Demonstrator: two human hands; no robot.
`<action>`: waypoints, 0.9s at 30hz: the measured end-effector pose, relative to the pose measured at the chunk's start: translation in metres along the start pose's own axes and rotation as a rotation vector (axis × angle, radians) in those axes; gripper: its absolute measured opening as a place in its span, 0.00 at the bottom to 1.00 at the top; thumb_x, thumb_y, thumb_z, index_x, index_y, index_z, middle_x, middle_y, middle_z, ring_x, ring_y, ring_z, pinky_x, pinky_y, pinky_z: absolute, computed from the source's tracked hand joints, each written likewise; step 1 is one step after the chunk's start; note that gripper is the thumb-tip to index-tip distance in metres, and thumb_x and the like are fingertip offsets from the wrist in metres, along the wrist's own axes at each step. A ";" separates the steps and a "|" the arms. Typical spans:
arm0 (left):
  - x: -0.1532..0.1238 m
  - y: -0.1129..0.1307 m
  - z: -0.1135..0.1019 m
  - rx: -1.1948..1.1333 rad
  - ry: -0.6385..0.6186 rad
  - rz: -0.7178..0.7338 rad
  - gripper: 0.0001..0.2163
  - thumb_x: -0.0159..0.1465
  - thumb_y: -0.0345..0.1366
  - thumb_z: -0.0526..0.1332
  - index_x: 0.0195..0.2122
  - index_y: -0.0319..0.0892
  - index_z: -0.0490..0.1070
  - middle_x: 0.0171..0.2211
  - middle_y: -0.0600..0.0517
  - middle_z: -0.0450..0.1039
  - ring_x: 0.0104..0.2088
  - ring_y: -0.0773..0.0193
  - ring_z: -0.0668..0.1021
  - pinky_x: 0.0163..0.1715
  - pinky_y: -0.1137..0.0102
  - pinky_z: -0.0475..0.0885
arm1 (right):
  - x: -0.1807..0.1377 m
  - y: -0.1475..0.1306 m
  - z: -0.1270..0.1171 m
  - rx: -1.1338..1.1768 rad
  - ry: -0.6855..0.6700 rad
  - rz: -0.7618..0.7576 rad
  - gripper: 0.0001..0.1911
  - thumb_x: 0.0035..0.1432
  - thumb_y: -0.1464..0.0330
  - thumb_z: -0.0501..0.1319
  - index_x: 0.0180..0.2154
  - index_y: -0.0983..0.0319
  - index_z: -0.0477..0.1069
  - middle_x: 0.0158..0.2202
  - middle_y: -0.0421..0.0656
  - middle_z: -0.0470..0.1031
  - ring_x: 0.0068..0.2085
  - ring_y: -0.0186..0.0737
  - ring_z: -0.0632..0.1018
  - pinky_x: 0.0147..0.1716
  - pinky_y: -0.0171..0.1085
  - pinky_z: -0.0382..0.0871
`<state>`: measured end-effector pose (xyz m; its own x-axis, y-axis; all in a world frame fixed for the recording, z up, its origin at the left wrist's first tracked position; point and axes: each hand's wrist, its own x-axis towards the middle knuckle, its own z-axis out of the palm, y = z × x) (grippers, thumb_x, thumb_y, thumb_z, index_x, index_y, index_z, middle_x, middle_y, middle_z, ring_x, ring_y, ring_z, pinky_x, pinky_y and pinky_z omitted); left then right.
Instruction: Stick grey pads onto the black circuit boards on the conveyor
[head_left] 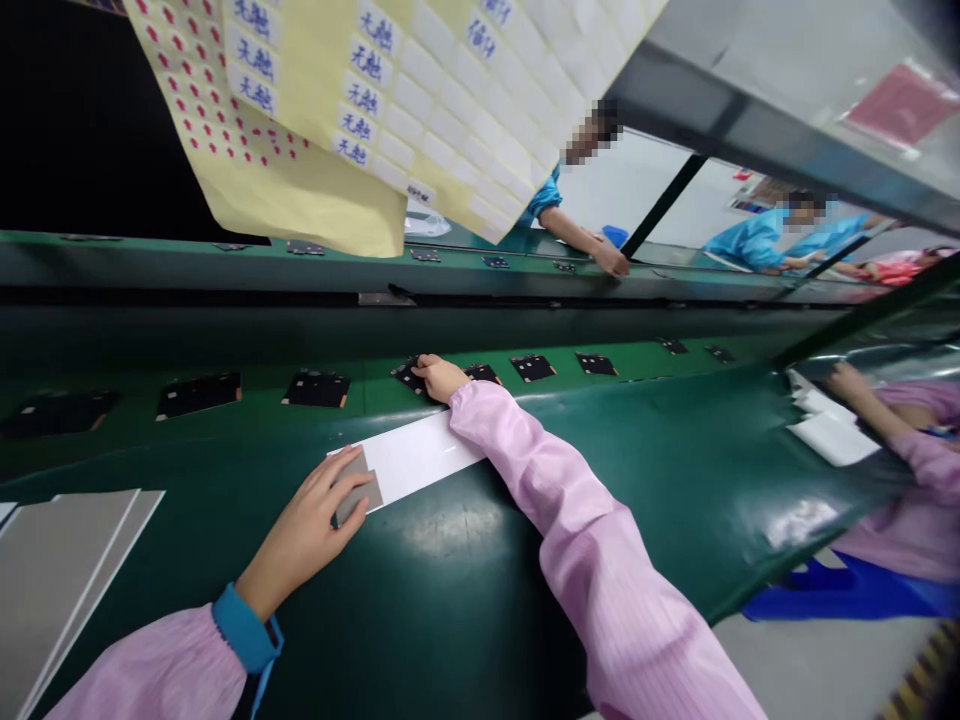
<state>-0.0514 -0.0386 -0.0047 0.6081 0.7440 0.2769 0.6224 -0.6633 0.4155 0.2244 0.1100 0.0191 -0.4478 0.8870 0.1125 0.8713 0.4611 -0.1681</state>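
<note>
My left hand rests with its fingers spread on a grey piece at the left end of a white backing strip. The strip lies slanted on the green table, and its right end passes under my right sleeve. On the green belt beyond, my right hand is closed on the edge of a small black circuit board. My fingers cover part of that board. Right beside it, another black board is partly hidden by my hand.
More black boards lie along the belt, such as one board to the left. Grey sheets with white edges lie at left. Yellow label sheets hang overhead. A co-worker's hand is at right by white sheets; others work across the line.
</note>
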 end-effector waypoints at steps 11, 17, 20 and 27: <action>0.000 0.000 -0.003 0.004 -0.039 0.013 0.16 0.66 0.47 0.50 0.50 0.46 0.66 0.61 0.49 0.53 0.59 0.49 0.61 0.56 0.55 0.63 | -0.034 -0.045 -0.015 -0.048 0.139 0.296 0.19 0.57 0.75 0.50 0.50 0.66 0.68 0.48 0.51 0.67 0.47 0.45 0.68 0.47 0.42 0.64; -0.001 -0.009 0.004 0.005 -0.021 0.085 0.18 0.65 0.50 0.51 0.50 0.48 0.66 0.60 0.50 0.56 0.60 0.48 0.60 0.57 0.53 0.62 | -0.089 -0.136 0.029 -0.045 0.227 -0.098 0.17 0.60 0.72 0.51 0.50 0.67 0.65 0.50 0.51 0.68 0.49 0.43 0.68 0.48 0.40 0.63; 0.001 -0.013 0.009 0.010 -0.012 0.120 0.19 0.64 0.51 0.51 0.51 0.48 0.66 0.60 0.50 0.57 0.60 0.48 0.62 0.57 0.52 0.62 | -0.109 -0.153 0.043 -0.108 0.266 -0.138 0.18 0.61 0.69 0.52 0.50 0.73 0.64 0.49 0.54 0.68 0.51 0.44 0.67 0.51 0.40 0.60; 0.015 -0.002 0.015 0.036 -0.027 0.120 0.21 0.63 0.53 0.51 0.50 0.46 0.65 0.58 0.47 0.61 0.57 0.49 0.66 0.54 0.55 0.66 | -0.121 -0.142 0.038 -0.088 0.243 -0.026 0.12 0.62 0.67 0.51 0.36 0.66 0.71 0.35 0.47 0.71 0.38 0.41 0.69 0.38 0.40 0.62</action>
<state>-0.0363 -0.0274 -0.0140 0.6920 0.6568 0.2994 0.5614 -0.7505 0.3487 0.1473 -0.0614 -0.0080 -0.4182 0.8385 0.3494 0.8788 0.4707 -0.0777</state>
